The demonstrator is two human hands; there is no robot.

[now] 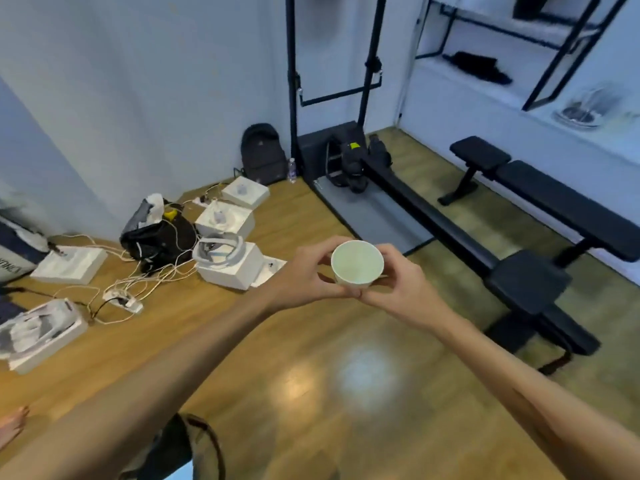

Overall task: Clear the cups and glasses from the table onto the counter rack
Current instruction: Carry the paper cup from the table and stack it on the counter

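one cup (357, 262), two hands gripping

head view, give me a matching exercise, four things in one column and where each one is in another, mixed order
Things:
1. cup
2. backpack
3. bench
4. water bottle

Places:
A. on the floor at the right
B. held between both hands
C. standing just right of the backpack
D. leaning against the far wall

Pairs: 1-B, 2-D, 3-A, 4-C

Small white paper cup (357, 261), round and tapered, pale greenish inside, empty, mouth tilted toward the camera; held in mid-air above the wooden floor (311, 393).
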